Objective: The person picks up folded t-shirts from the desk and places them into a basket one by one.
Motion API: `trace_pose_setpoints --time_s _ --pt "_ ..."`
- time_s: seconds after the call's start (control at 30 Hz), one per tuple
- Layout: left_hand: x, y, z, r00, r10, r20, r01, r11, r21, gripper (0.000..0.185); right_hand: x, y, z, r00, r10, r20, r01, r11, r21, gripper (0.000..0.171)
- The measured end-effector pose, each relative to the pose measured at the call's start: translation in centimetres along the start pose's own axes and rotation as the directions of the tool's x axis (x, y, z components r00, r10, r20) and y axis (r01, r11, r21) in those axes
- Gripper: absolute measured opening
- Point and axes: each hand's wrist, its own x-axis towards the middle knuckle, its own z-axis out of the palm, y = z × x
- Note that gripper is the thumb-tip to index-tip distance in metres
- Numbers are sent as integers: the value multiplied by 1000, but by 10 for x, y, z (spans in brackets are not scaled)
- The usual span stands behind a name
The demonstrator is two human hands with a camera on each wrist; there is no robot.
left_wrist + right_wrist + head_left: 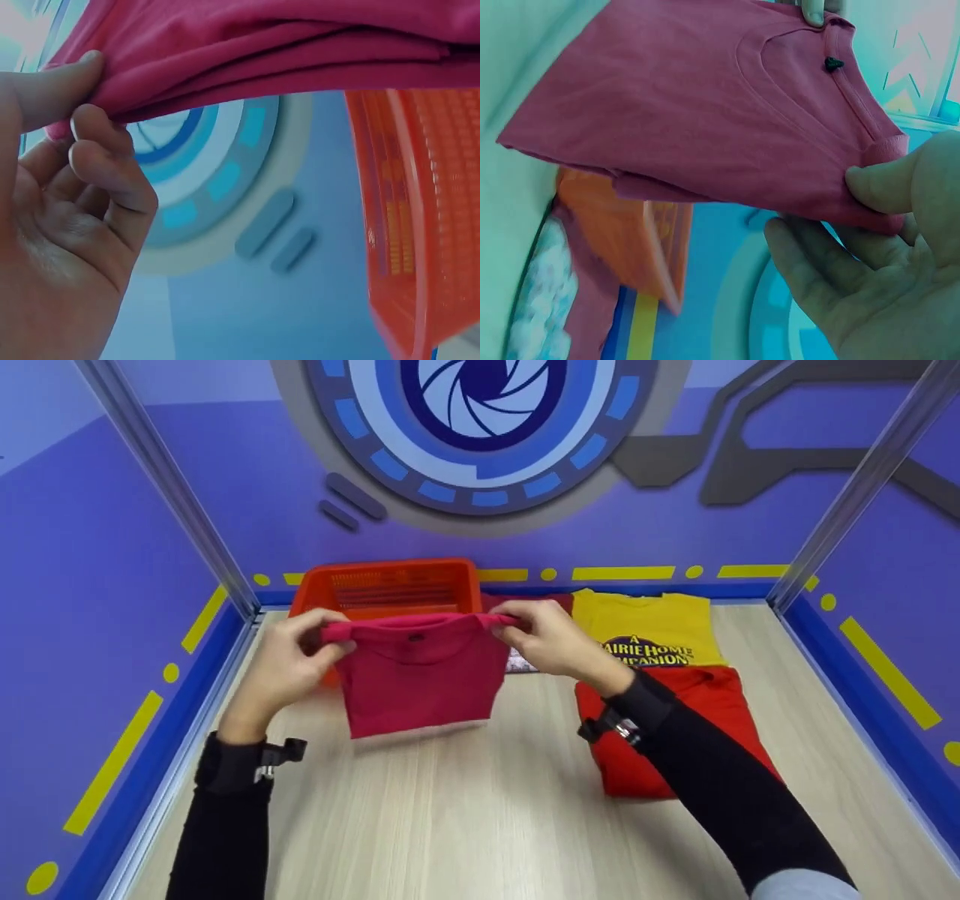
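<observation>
Big purple booth with a blue camera-shutter emblem (480, 405) on the back wall and yellow dashes along the base, metal posts at the corners. The floor of it is a pale wood-grain tabletop (480, 810), and the whole near half is bare, so lots of room toward the person; the walls close in on the left, right and back.

On the right side there's a red shirt (675, 735) lying flat, and behind it a yellow T-shirt (645, 622) with a printed logo, its near edge overlapping the red one. Back left, against the wall, sits an orange plastic basket (390, 585).

In front of the basket, the folded magenta T-shirt (420, 675) hangs in the air above the tabletop. Its top edge runs left to right, collar side up, the folded bottom edge hanging just over the wood. The left hand (289, 660) pinches the left top corner between thumb and fingers, and the right hand (547, 641) pinches the right top corner the same way. A small dark tag (832, 64) sits at the collar.
</observation>
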Motion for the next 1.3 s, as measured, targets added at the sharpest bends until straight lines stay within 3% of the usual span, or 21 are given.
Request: trace_pose_setpoints --time_s 0.27,0.5,0.73,0.87,1.07,1.2,1.3 --pt "21 -20 -42 992 -127 -16 126 992 -30 24 56 -22 14 999 38 6 -38 998 49 11" --pt "63 -36 -52 977 -206 -52 209 975 80 21 115 -14 23 997 83 -9 -83 997 -10 13" --pt "98 -56 -47 960 -277 -45 278 922 271 24 156 15 40 987 158 -40 -160 985 -61 16" --pt "111 -69 -42 927 -375 12 349 874 340 26 168 25 55 979 198 -55 -203 974 -100 20" --pt "119 -95 -25 885 -463 58 387 797 463 46 175 39 75 983 181 -35 -184 960 -213 27" --pt "123 -106 -9 877 -474 76 367 764 530 51 176 50 82 986 165 -32 -167 933 -319 21" --pt "123 -109 -5 875 -479 73 356 739 572 39 179 53 87 988 155 -17 -152 927 -343 19"
